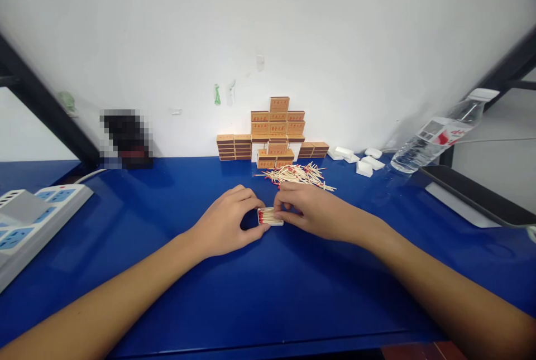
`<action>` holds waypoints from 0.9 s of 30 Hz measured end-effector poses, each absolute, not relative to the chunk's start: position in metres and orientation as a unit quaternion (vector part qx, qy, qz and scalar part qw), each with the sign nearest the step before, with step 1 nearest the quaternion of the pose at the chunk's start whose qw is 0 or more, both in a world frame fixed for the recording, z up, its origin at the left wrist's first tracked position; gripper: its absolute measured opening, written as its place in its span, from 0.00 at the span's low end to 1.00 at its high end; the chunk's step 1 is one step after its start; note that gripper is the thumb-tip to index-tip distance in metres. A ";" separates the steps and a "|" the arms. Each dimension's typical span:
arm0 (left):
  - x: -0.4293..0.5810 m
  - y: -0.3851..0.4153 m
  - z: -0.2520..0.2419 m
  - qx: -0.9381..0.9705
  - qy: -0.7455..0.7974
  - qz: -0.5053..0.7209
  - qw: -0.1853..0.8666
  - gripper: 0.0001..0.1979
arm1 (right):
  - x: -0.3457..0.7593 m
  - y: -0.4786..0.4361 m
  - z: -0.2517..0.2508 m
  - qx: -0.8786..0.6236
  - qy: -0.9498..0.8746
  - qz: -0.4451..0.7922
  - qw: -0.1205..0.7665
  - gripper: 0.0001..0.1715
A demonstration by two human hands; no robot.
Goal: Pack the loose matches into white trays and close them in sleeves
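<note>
My left hand (228,217) is closed on the left end of a small white matchbox tray (275,224), fingers behind it and thumb at the front. Red-tipped matches (266,215) lie in the tray, their heads toward the left. Over the tray's right end my right hand (312,209) is bent in a pinch, its thumb and fingertips at the matches. How many sticks it grips is hidden. Just beyond this hand is a loose pile of matches (299,174) on the blue table (251,293).
Matchboxes (277,127) are stacked stepwise against the white wall. White empty trays (364,168) lie right of them, near a tilted water bottle (435,134). A black flat device (477,195) is at the right, a power strip (46,220) at the left.
</note>
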State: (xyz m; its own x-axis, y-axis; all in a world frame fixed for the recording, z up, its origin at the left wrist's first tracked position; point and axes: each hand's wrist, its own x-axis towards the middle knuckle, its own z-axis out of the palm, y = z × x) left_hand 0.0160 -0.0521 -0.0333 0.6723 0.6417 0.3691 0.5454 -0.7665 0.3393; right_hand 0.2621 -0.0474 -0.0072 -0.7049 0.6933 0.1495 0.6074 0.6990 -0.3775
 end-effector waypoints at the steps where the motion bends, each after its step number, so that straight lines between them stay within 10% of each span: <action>1: 0.016 -0.052 -0.033 0.908 0.328 0.239 0.100 0.11 | 0.263 -0.047 -0.007 -0.356 -0.912 0.152 0.139 0.05; 27: 0.016 -0.052 -0.032 0.909 0.323 0.245 0.100 0.11 | 0.265 -0.041 -0.013 -0.381 -0.905 0.115 0.149 0.06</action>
State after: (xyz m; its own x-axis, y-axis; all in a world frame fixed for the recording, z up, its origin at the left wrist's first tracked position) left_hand 0.0158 -0.0524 -0.0320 0.6714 0.6362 0.3801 0.5382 -0.7711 0.3402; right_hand 0.2646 -0.0407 -0.0130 -0.6653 0.7238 0.1830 0.6554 0.6836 -0.3212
